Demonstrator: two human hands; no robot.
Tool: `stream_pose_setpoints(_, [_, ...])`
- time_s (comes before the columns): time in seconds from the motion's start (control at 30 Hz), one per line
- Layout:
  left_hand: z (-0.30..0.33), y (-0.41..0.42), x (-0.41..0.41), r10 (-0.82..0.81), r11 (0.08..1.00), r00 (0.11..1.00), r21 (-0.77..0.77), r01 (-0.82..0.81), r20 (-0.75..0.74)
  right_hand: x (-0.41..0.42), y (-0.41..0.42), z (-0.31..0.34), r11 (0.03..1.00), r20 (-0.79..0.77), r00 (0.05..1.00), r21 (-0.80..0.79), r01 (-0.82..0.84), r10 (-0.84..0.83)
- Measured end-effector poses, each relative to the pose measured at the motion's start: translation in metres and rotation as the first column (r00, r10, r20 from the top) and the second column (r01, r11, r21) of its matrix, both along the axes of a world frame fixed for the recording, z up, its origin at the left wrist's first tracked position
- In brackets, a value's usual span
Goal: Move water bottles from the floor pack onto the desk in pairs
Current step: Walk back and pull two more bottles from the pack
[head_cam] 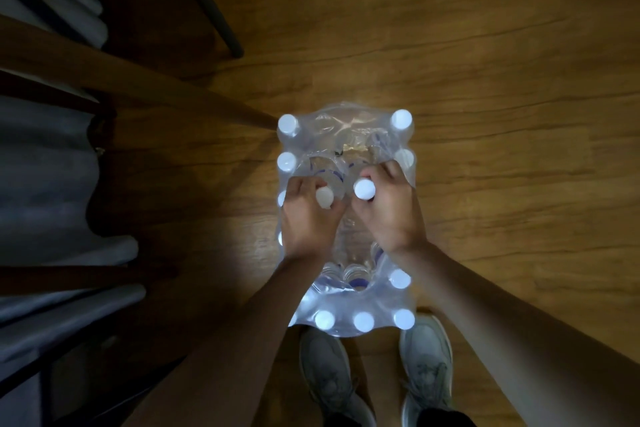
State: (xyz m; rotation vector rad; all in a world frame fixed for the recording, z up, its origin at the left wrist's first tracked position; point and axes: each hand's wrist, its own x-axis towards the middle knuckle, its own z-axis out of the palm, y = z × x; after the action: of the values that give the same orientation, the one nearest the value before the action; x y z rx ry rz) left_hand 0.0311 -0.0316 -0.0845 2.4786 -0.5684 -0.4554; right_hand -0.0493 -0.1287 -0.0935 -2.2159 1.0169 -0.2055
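A shrink-wrapped pack (346, 135) of clear water bottles with white caps stands on the wooden floor, its plastic torn open in the middle. Several capped bottles remain around its edges. My left hand (304, 222) is closed around the neck of one bottle (324, 198) inside the pack. My right hand (391, 215) grips the neck of a second bottle (364, 189) beside it. Both bottles stand upright with their bodies hidden under my hands and the wrap.
A wooden desk edge (121, 76) slants in from the left, with a dark metal leg (214, 10) behind it. Grey curtain folds (48, 184) hang along the left. My two grey shoes (377, 374) stand just below the pack. Wooden floor (519, 114) stretches to the right.
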Motion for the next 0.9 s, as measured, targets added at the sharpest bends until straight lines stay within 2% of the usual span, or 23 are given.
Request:
stream_pose_setpoints(0.1, [0.018,0.005,0.002,-0.033,0.999,0.999,0.024,0.032,0.033,-0.007,0.002,0.016,1.0,0.041,0.999,0.017,0.012,-0.012])
stream_pose_setpoints(0.2, [0.042,0.013,0.0,-0.067,0.997,0.998,0.04,0.067,0.007,-0.016,0.006,0.04,1.0,0.061,0.998,0.011,-0.024,0.024])
stream_pose_setpoints(0.4, [0.117,0.032,-0.016,-0.105,0.994,0.995,0.04,0.105,-0.001,-0.033,0.014,0.113,0.998,0.084,0.995,0.025,-0.058,0.056])
stream_pose_setpoints(0.63, [0.244,0.045,-0.036,-0.088,0.996,0.996,0.011,0.088,-0.015,-0.058,0.023,0.231,0.997,0.063,0.995,0.019,-0.078,0.076])
stream_pose_setpoints(0.9, [0.417,0.066,-0.068,-0.04,0.999,0.996,-0.022,0.038,-0.079,-0.09,0.041,0.41,0.991,0.033,0.991,-0.006,-0.132,0.132])
